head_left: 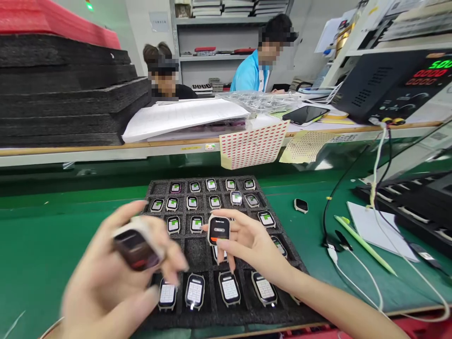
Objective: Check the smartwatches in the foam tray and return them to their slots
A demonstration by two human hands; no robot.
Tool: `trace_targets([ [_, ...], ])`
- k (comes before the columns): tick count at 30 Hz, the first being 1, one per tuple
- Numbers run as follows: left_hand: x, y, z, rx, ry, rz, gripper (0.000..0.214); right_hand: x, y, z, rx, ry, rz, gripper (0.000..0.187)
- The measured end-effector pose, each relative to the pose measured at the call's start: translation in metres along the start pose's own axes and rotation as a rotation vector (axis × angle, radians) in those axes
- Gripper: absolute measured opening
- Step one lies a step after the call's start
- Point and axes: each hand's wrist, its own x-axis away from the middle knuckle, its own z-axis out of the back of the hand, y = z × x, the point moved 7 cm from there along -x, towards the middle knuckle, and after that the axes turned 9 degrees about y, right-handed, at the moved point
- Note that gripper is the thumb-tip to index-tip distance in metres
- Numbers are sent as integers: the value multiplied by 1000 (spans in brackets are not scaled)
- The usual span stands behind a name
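Observation:
My right hand point(247, 238) grips a watch case without a strap point(219, 228), its lit screen facing me and the thumb on its lower edge. On the left, my left hand point(113, 278), smeared by motion, holds a second watch case point(137, 247), tilted, with a dark screen. Both hands are above a black foam tray point(196, 254) with square pockets. Many pockets hold watch cases with lit screens; those in the front row, such as one watch point(195, 291), show white grids. My right hand and forearm hide part of the tray.
A lone watch case point(301, 205) lies right of the tray on the green mat point(293, 230). Farther right are a green pen point(365, 245), white paper, cables and a power supply point(384, 89). Stacked black foam point(67, 94) stands back left. Two people sit beyond the shelf.

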Motion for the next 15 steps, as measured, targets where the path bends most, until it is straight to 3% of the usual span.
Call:
trace_targets([
  [6,-25,-43,-32,-4,-122,106,42,-6,-2,11,14,11,46,46],
  [10,-28,-62,-33,38,-197,147,48,-9,1,16,79,75,71,35],
  [15,-26,-64,-33,45,-269,166,45,-9,3,22,144,157,81,26],
])
